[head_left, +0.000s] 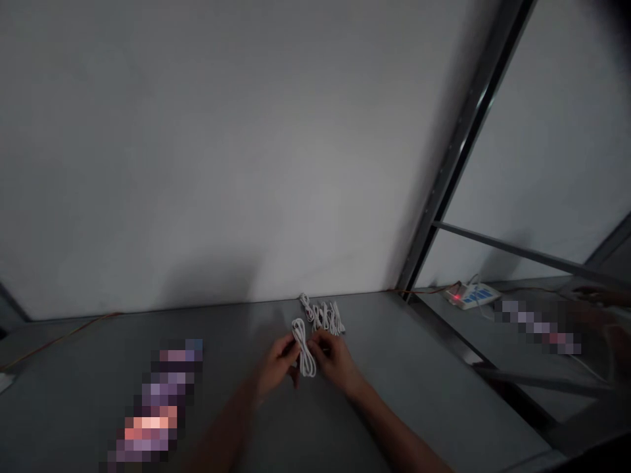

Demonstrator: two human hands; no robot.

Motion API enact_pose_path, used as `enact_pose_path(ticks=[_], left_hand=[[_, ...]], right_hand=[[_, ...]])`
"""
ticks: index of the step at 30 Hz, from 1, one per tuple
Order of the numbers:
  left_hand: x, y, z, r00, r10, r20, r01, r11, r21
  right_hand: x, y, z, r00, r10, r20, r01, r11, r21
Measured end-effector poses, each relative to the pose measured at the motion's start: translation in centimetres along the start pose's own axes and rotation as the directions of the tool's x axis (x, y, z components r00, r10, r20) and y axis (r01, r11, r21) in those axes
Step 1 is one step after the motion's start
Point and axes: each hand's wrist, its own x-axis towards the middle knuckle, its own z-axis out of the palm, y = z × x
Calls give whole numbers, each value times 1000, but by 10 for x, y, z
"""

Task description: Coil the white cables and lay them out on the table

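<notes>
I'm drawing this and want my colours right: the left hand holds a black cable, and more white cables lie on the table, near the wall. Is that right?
Just the black is wrong: the head view shows that the left hand holds a white cable. And yes, more white cables lie on the table, near the wall.
</notes>
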Motion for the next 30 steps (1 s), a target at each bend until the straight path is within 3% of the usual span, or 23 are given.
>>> enact_pose_path(ticks=[7,18,25,30], left_hand=[[0,3,1,1000,26,6,-27,998,60],[1,-8,-1,1000,-16,-13,17,999,48],[0,-3,-5,998,-39,-39,40,998,37],[-3,-2,0,998,-43,-56,45,998,45]], right_hand=[[2,5,0,997,42,-59,-46,996,-73],[4,7,-4,1000,22,-6,-22,993,-118],[6,3,-5,992,68,104,-69,998,6],[4,7,-3,999,35,33,-31,992,-124]])
